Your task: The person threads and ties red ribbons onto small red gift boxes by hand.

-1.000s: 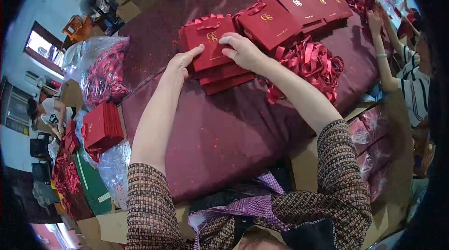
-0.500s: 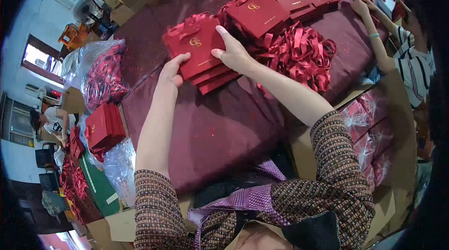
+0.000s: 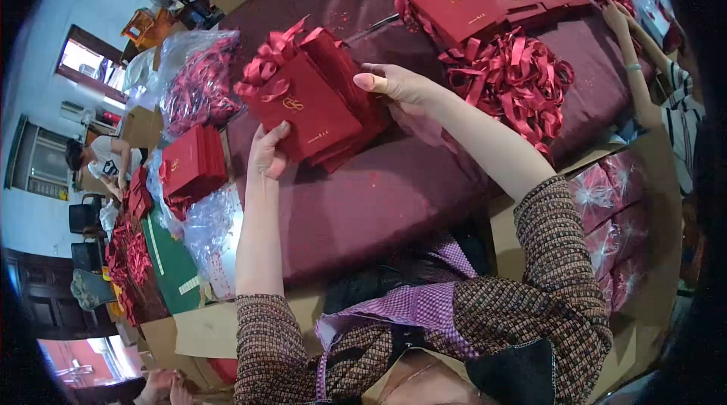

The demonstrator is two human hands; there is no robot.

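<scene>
A stack of red paper gift bags (image 3: 303, 106) with gold lettering and red ribbon handles is held up over the cloth-covered table. My left hand (image 3: 269, 149) grips its lower left corner, thumb on the front bag and fingers hidden behind. At the stack's right edge is my right hand (image 3: 401, 88), its thumb lying along the side; its other fingers are partly hidden. To the right lies a heap of loose red ribbon (image 3: 511, 87). Behind that heap, more red gift bags (image 3: 454, 7) lie in an overlapping row.
Left of the table stand another stack of red bags (image 3: 193, 163) and a clear plastic sack of ribbon (image 3: 201, 83). At right, an open carton (image 3: 655, 216) holds plastic-wrapped red packs (image 3: 621, 193). A co-worker's arms (image 3: 636, 64) reach in at the right; another person (image 3: 110, 159) works at far left.
The held stack has shifted left and turned, its bags now more fanned out. My right hand has moved from the front bag's face to the stack's right edge. The camera view has turned slightly.
</scene>
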